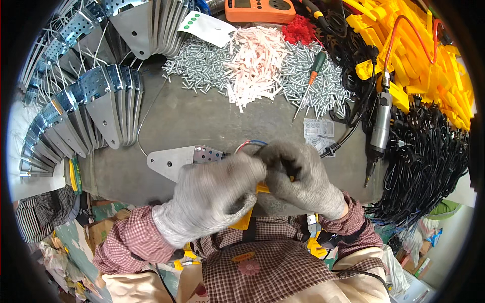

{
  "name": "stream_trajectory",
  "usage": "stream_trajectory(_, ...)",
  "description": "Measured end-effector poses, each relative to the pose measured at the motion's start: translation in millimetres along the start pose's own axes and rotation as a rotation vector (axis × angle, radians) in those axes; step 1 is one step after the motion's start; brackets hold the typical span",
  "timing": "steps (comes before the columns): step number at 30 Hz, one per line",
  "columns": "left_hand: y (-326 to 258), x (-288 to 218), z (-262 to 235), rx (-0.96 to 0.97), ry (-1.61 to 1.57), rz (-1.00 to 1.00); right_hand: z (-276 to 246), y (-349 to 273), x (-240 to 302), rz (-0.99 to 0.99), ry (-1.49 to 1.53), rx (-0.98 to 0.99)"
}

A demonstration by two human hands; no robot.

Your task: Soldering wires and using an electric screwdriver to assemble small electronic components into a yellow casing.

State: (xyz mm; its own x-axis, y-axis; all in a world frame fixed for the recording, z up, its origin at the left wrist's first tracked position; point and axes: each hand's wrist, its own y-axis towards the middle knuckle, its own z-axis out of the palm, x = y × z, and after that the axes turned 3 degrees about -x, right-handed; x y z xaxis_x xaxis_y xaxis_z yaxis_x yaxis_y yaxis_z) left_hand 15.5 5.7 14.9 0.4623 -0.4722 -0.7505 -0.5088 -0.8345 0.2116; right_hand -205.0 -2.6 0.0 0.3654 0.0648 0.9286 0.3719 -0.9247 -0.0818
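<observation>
both gloved hands meet low over the near edge of the grey worktable (202,121), closest to the lens. left hand (212,194), in a grey knit glove, is curled shut around a yellow plastic part (246,218) whose lower corner pokes out beneath the palm. right hand (303,177), gloved the same way, is clenched on the upper end of that same yellow piece, fingers bent inward and touching the left hand's fingers; a sliver of yellow shows between the two gloves. red and blue wires (250,145) loop up from just behind the knuckles. just beyond the left hand lies a flat metal bracket (174,161) with a perforated end, touching the glove's far side. farther out on the left side, rows of the same brackets (96,116) stand stacked on edge. straight ahead of the hands, well apart, sits a heap of silver screws (202,63) with a pile of pale pink plastic plugs (255,63) on it, and a green-handled screwdriver (311,81) resting on the screws. out to the right of the right hand a pneumatic screwdriver (380,129) hangs on an orange hose, beside a mass of black cords (429,156), with yellow plastic parts (429,45) heaped beyond.
</observation>
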Motion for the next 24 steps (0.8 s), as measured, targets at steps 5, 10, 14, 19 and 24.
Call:
stream_trajectory(5, 10, 2, -12, 0.033, -0.551, -0.315, 5, 8, -9, -0.492, -0.114, -0.049)
stream_trajectory(10, 0, -1, 4, -0.107, -0.132, -0.083, 2, 0, -13, 0.036, 0.181, 0.027)
stream_trajectory(14, -4, -5, 5, -0.03, 0.078, 0.019, 1, -3, -3, 0.028, -0.059, -0.012)
stream_trajectory(19, -5, -4, 14, -0.218, -0.165, -0.153, 13, -4, 10, -0.179, -0.198, -0.138)
stream_trajectory(24, -2, -3, 11, -0.159, 0.437, 0.313, 3, 1, 15, -0.252, -0.321, -0.086)
